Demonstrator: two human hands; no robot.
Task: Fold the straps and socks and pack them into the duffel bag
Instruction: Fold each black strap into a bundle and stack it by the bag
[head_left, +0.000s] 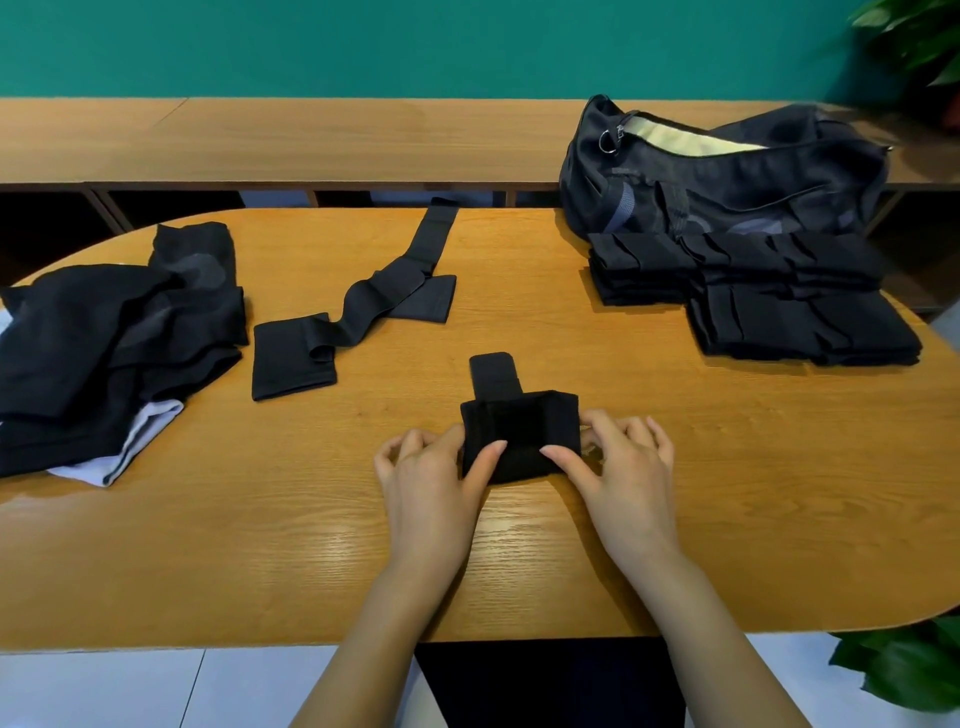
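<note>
Nearest of all, the person's left hand (431, 467) and right hand (623, 462) reach in from the near edge and meet over a small black folded strap (519, 431). Each hand pinches one side of it, thumb pressed flat on top and the other fingers curled at its outer edge.

Everything rests on a long wooden table (519, 561) with rounded ends. At its far right corner sits a dark duffel bag (727, 182), its top zip parted to show a pale lining. On the far left lies a loose heap (104, 338) of dark fabric, rumpled, with a strip of white cloth peeking out at its near edge. Just in front of the bag stand neat folded stacks (753, 291) of black pieces, touching one another. Between heap and stacks, a long strap (363, 306) lies unfolded and wavy, running from a flat pad on the left toward the far edge.

The folded strap itself sits near the table's middle, a thick, squarish matte bundle with a short tab (493, 371) sticking out on its far side.
</note>
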